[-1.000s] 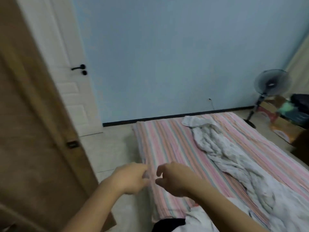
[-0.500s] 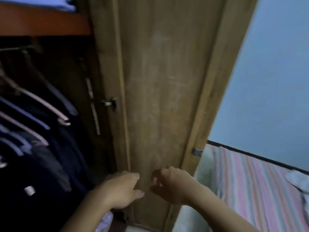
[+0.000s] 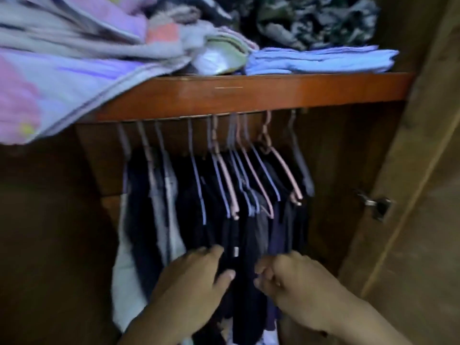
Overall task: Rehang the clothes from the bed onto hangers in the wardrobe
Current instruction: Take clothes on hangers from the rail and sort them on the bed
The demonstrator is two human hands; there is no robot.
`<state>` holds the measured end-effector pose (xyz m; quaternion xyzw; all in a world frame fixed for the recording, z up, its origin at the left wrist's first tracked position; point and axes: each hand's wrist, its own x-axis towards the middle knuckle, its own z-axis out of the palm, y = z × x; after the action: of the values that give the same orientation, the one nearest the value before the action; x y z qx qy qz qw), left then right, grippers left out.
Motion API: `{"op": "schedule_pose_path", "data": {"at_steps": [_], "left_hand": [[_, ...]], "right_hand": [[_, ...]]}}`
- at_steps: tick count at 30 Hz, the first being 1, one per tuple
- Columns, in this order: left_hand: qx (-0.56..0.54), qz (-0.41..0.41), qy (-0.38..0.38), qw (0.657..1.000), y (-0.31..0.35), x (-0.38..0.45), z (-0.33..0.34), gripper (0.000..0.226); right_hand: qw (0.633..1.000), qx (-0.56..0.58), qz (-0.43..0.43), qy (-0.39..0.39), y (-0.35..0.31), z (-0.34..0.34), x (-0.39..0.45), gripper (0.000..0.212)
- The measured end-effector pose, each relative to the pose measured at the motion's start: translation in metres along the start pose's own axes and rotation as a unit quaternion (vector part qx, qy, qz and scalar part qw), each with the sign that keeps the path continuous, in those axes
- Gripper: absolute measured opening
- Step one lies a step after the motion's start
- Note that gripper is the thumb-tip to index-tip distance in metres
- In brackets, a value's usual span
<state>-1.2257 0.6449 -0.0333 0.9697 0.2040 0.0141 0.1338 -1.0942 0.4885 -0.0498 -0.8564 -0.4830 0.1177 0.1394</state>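
Observation:
The open wardrobe holds a row of pink and blue hangers (image 3: 239, 175) hooked under the wooden shelf (image 3: 249, 93). Dark clothes (image 3: 189, 195) hang from them, with a pale garment (image 3: 124, 270) at the left end. My left hand (image 3: 196, 280) reaches forward with relaxed fingers that touch the dark clothes low down. My right hand (image 3: 288, 277) is beside it, fingers curled, with nothing seen in it. The bed and its clothes are out of view.
Folded bedding (image 3: 62, 70), a blue stack (image 3: 321, 61) and camouflage fabric (image 3: 311, 23) lie on the shelf. The wardrobe door (image 3: 423, 195) stands open at the right, with a metal hinge (image 3: 375, 202) on the inner wall.
The view has swung left from the bed, past the wardrobe door, to the hanging clothes. Both hands stayed together in front and now reach the garments.

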Motion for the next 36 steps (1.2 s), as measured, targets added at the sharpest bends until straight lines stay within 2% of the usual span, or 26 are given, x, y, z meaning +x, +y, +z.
{"op": "schedule_pose_path", "data": {"at_steps": [7,9,11,13,16,20,22,24,30,33,36], "left_hand": [[-0.020,-0.199,0.151,0.968,-0.073,-0.058,-0.010,0.041],[-0.038,-0.232,0.159,0.959,-0.097,-0.063,-0.008,0.038],[-0.053,-0.250,0.131,0.958,-0.118,-0.063,-0.004,0.040],[-0.060,-0.255,0.097,0.960,-0.131,-0.062,-0.006,0.043],[-0.073,-0.248,0.104,0.960,-0.146,-0.060,-0.014,0.048],[-0.120,-0.231,0.124,0.957,-0.165,-0.060,-0.024,0.038],[-0.144,-0.223,0.132,0.955,-0.172,-0.061,-0.028,0.032],[-0.147,-0.224,0.137,0.954,-0.176,-0.061,-0.030,0.036],[-0.165,-0.218,0.156,0.949,-0.175,-0.059,-0.042,0.041],[-0.162,-0.225,0.164,0.947,-0.173,-0.053,-0.049,0.046],[-0.141,-0.230,0.172,0.947,-0.172,-0.050,-0.056,0.047]], "right_hand": [[0.980,0.107,-0.151,0.066,-0.105,0.007,0.066,0.016],[0.973,0.127,-0.181,0.063,-0.144,0.009,0.089,0.023],[0.972,0.139,-0.181,0.060,-0.179,0.015,0.116,0.028],[0.975,0.149,-0.157,0.055,-0.207,0.021,0.145,0.032],[0.981,0.143,-0.113,0.061,-0.233,0.032,0.182,0.021],[0.992,0.070,-0.041,0.099,-0.252,0.045,0.205,0.047],[0.994,0.044,-0.018,0.095,-0.256,0.050,0.214,0.045],[0.994,0.041,-0.002,0.097,-0.255,0.053,0.220,0.039],[0.976,0.086,0.017,0.199,-0.247,0.050,0.221,0.026],[0.958,0.139,-0.007,0.250,-0.244,0.041,0.219,0.020],[0.945,0.165,-0.030,0.279,-0.238,0.036,0.221,0.023]]}}
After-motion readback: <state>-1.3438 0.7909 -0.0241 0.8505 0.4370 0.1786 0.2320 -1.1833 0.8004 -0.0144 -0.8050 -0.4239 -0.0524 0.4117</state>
